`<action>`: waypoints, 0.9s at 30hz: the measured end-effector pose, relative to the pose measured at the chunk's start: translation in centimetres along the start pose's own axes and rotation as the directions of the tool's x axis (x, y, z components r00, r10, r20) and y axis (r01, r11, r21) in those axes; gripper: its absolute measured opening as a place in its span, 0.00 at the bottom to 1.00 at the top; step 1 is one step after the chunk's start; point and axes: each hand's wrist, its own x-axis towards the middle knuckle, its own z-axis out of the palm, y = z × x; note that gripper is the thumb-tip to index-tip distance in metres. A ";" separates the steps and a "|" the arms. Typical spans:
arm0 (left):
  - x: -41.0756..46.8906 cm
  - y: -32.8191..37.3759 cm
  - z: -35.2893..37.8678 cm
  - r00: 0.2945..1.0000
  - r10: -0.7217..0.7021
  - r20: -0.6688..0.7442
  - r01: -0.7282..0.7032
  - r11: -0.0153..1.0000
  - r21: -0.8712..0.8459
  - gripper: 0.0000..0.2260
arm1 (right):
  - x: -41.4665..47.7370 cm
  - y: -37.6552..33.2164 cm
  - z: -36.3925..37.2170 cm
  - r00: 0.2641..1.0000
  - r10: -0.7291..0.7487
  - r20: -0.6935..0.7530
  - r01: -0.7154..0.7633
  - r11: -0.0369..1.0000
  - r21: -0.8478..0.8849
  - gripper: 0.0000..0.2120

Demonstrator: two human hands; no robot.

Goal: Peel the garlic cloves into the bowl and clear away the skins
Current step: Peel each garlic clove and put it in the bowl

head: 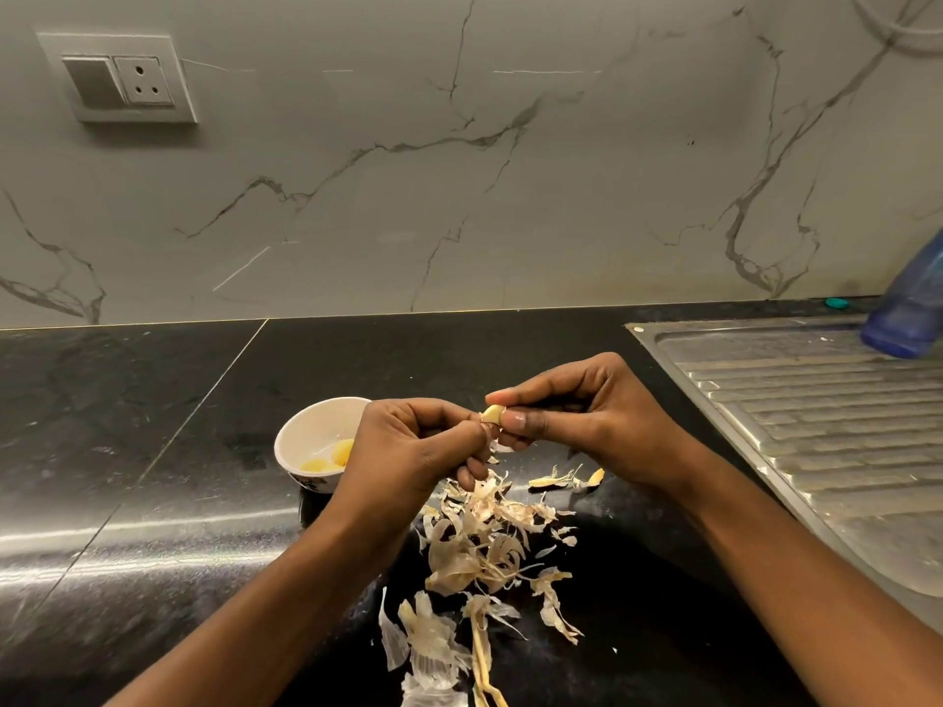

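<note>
A pale yellow garlic clove point(492, 413) is pinched between the thumb and forefinger of my right hand point(581, 415) above the black counter. My left hand point(408, 446) meets it from the left, its fingertips pinching the skin at the clove's lower end. A small white bowl point(306, 426) stands just left of my left hand, partly hidden by it, with two peeled cloves point(329, 457) inside. A heap of dry garlic skins point(485, 543) lies on the counter below both hands, trailing towards the near edge.
A steel sink drainboard point(816, 431) takes up the right side, with a blue plastic bottle point(908, 308) at its far end. The marble wall behind carries a switch and socket plate point(120, 79). One skin scrap with a clove piece point(566, 479) lies under my right wrist.
</note>
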 end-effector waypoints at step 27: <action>0.3 0.2 -0.5 1.000 -0.009 0.018 0.010 1.000 -0.020 0.06 | 0.1 0.2 -0.3 0.998 0.013 0.063 -0.013 1.000 -0.003 0.14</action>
